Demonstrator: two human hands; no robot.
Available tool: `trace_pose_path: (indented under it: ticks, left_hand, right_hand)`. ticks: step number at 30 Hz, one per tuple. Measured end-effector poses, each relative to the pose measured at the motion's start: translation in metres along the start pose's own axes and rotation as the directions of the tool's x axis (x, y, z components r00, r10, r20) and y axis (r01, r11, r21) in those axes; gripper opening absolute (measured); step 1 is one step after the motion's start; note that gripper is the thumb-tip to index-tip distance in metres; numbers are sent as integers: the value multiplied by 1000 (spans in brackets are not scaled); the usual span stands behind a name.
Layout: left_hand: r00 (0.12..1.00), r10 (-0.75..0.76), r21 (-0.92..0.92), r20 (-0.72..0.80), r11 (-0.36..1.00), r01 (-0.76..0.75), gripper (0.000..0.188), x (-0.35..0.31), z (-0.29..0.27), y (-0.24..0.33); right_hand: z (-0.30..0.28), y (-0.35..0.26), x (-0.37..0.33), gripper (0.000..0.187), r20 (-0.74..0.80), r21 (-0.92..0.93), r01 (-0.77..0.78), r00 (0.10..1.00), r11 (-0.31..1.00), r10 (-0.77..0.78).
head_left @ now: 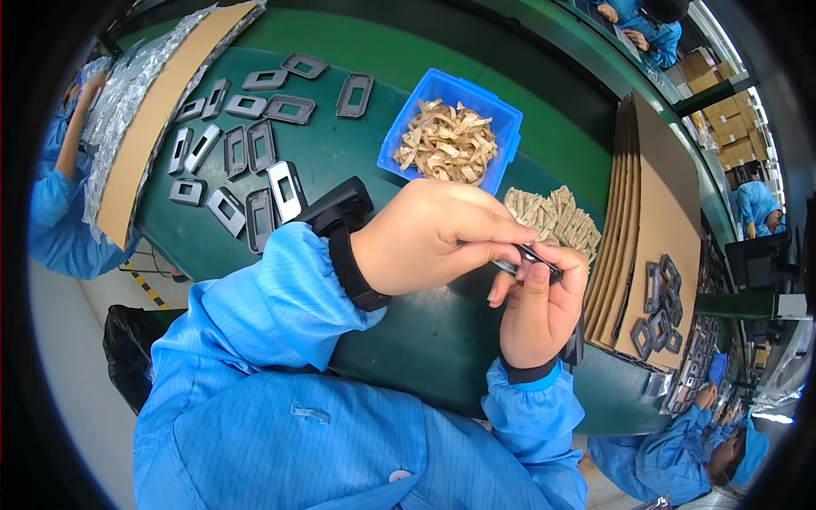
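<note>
Both my hands meet over the table, closed around a small black plastic frame (551,270), mostly hidden by my fingers. My left hand (446,223) pinches its left end between thumb and fingers. From below, my right hand (544,310) grips the other end, thumb on top. A blue bin (510,140) holding beige strip-like pieces (450,140) stands just beyond my left hand. Beyond my right hand lies a pile of similar beige strips (557,217). Left of my hands, grey and black rectangular frames (287,189) with window openings lie spread on the green table (382,340).
Upright cardboard sheets (654,195) stand at the right, with several black frames (661,302) by them. A cardboard-edged partition (161,110) wrapped in silvery film borders the left. Co-workers in blue sit left (64,200) and right (663,459). A black bag (127,357) hangs lower left.
</note>
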State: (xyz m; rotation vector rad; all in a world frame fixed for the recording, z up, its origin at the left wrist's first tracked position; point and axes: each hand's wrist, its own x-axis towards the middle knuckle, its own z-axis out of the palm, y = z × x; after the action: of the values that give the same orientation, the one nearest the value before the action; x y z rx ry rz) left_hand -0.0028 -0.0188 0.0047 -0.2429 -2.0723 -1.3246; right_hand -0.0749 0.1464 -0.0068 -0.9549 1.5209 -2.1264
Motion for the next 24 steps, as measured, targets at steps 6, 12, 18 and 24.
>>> trace_pose_path:
  ticks: [6, 12, 18, 24]
  left_hand:
    - [999, 33, -49, -27, 998, -34, 34, -2, 3, 0]
    - [998, 48, -28, -41, 998, -50, 28, -2, 3, 2]
    - [994, 98, 95, -43, 991, -94, 18, -4, 7, 2]
    - [1000, 18, 235, -15, 972, -14, 16, -5, 6, 1]
  right_hand:
    - [-3, 1, -3, 16, 37, 0, 19, 999, 1000, -19]
    - [-2, 1, -4, 15, 32, -24, 36, 999, 999, -36]
    - [5, -6, -4, 14, -77, -57, -27, 997, 998, 22]
    - [4, -13, 6, 23, -165, 179, -264, 942, 948, 294]
